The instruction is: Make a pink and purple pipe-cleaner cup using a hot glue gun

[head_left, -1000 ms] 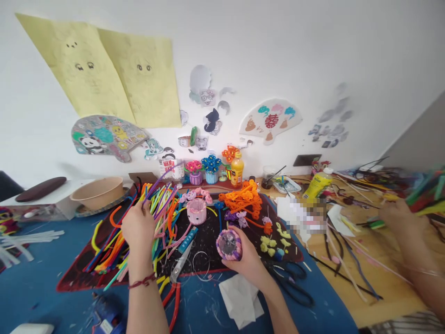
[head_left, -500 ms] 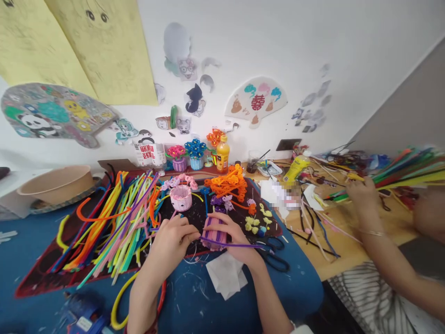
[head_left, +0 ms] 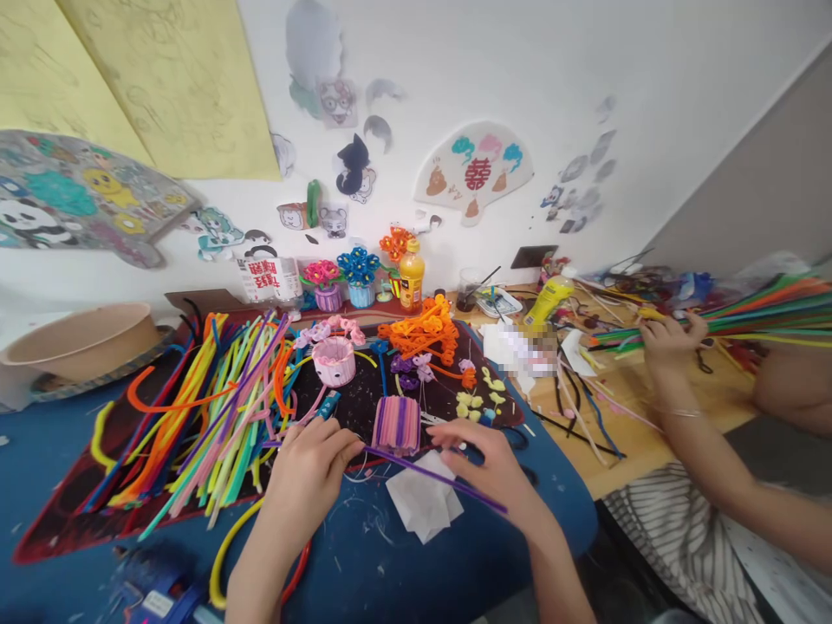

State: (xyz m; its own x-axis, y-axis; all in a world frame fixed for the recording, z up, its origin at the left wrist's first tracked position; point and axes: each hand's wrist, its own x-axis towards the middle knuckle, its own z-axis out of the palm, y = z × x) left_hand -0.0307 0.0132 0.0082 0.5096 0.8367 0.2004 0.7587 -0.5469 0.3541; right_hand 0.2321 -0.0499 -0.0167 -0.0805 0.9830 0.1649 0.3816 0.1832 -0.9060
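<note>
My left hand point(head_left: 310, 472) pinches one end of a purple pipe cleaner point(head_left: 429, 473), fingers closed on it. My right hand point(head_left: 489, 462) grips the same stem further along, and its free end sticks out to the lower right. Just behind the stem a small pink-and-purple striped pot point(head_left: 396, 424) stands upright on the dark mat point(head_left: 58, 524), touched by neither hand. A folded white tissue point(head_left: 422, 504) lies under the stem on the blue table cover point(head_left: 390, 581).
A heap of coloured pipe cleaners point(head_left: 214, 407) covers the mat's left. A pink pot point(head_left: 334, 361), orange twisted shapes point(head_left: 422, 334) and small yellow pieces point(head_left: 477, 400) lie behind. Another person's hand point(head_left: 669, 334) holds a bundle of stems at right. A blue glue gun point(head_left: 156, 589) sits near the front edge.
The striped pot has left my right hand and now stands on the mat. Both hands have pulled a purple stem out of the heap and hold it stretched between them. The view has tilted down.
</note>
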